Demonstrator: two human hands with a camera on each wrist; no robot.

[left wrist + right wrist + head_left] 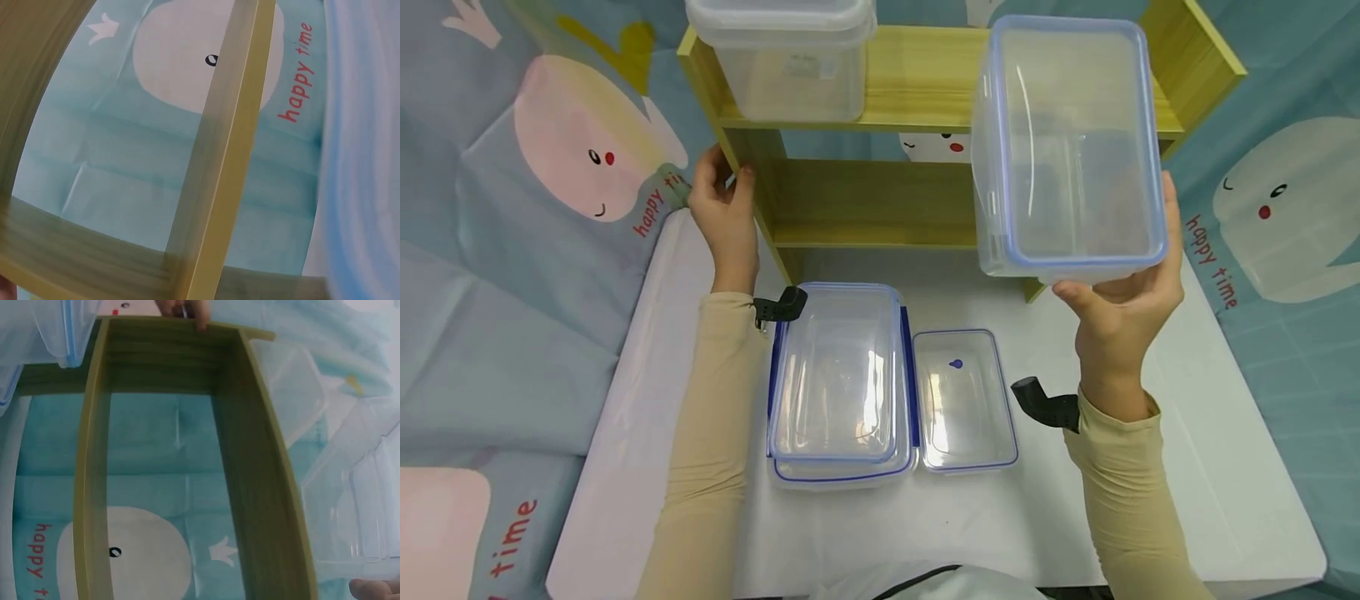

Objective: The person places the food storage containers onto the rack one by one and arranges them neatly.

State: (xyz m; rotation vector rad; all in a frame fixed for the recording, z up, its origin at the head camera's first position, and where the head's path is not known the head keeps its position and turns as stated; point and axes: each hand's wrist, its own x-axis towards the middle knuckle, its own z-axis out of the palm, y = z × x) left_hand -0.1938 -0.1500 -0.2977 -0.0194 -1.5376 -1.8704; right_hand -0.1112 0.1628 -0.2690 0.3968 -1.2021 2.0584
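My right hand [1131,312] holds a clear plastic food container [1075,150] with a light blue rim, up in front of the right end of a wooden shelf [880,200]. In the right wrist view the thumb touches the lower edge of that container [350,512]. On the left, my left hand [726,221] grips the shelf's side panel; its fingers [184,307] also appear over the panel's edge in the right wrist view. Another clear container [797,75] with a whitish lid stands on the top shelf at the left.
On the white table [1217,467], in front of the shelf, lie a large clear container with a blue rim [838,375] and a smaller clear one [966,400] beside it. A printed blue cloth [527,325] hangs behind and around the table.
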